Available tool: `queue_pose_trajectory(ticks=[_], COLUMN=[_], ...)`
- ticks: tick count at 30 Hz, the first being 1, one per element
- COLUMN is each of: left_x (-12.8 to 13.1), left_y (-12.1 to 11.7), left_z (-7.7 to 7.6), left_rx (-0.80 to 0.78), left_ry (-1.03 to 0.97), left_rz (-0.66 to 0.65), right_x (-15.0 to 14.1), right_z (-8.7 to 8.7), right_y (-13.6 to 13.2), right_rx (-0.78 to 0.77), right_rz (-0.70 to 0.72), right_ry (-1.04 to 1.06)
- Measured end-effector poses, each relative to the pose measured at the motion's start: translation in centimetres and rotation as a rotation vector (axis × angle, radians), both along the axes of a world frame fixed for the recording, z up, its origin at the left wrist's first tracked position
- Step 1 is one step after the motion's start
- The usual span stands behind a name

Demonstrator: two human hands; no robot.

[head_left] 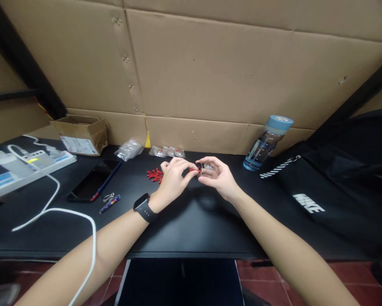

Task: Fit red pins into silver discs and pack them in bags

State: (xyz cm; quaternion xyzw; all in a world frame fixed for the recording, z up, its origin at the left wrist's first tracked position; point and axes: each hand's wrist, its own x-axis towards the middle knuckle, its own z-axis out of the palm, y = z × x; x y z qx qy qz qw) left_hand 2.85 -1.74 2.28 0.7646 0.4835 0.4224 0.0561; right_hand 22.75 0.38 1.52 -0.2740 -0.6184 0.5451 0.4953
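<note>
Above the middle of the black table, my two hands meet. My left hand (175, 176), with a dark watch (144, 207) on its wrist, pinches a small red piece (194, 170), perhaps cord. Between the thumb and fingers of my right hand (219, 176) is a small round item with a shiny rim (199, 168); its kind is too small to make out. The red piece meets this round item, and fingers partly cover both. Left of my left hand lies a pile of red cords (154, 174). Something clear and shiny (207, 166) shows behind my right fingers.
Clear packets (167, 151) and a crumpled plastic bag (129, 149) lie along the cardboard wall. To the left are a phone (95, 180), keychain (109, 203), open carton (81, 135) and power strip (31, 168) with white cables. A bottle (264, 146) and black bag (306, 187) are right.
</note>
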Motion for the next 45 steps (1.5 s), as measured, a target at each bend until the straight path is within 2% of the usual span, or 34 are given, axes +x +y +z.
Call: queue_pose_trajectory(ticks=[7,12,15,28,31,34,38,42,45], left_x=[0.1,-0.1,-0.2,-0.5,-0.9,-1.4,-1.6,-1.4,-1.4], left_y=[-0.1,0.2,0.4,0.4,0.6,0.8,1.0,1.1,1.1], left_z=[0.1,0.1,-0.1,-0.1,-0.1,-0.2,-0.4,-0.5,-0.5], left_rx=[-0.035,-0.139,-0.18,-0.135,-0.071,-0.016,0.018,0.01,0.003], left_ry=[0.022,-0.024,-0.042,-0.022,-0.001,0.107,0.174,0.159,0.144], left_rz=[-0.01,-0.011,-0.038,-0.086,-0.148,-0.205,-0.174,-0.154,-0.127], right_x=[-0.1,-0.2,-0.2,-0.3,-0.2,0.0,-0.1,-0.1,0.1], right_z=[-0.5,-0.8,-0.8,-0.8,-0.7,-0.6,-0.6,-0.7,-0.6], right_y=[0.1,0.1,0.2,0.0,0.3,0.5,0.5,0.6,0.8], right_rx=[0.035,0.182,0.207,0.237,0.179,0.073,0.007,0.041,0.126], right_rz=[-0.051,-0.126,-0.164,-0.16,-0.174,-0.166,-0.133,-0.101,-0.101], right_ry=[-0.057,-0.168,-0.196,-0.247,-0.21,-0.156,-0.123,-0.131,-0.196])
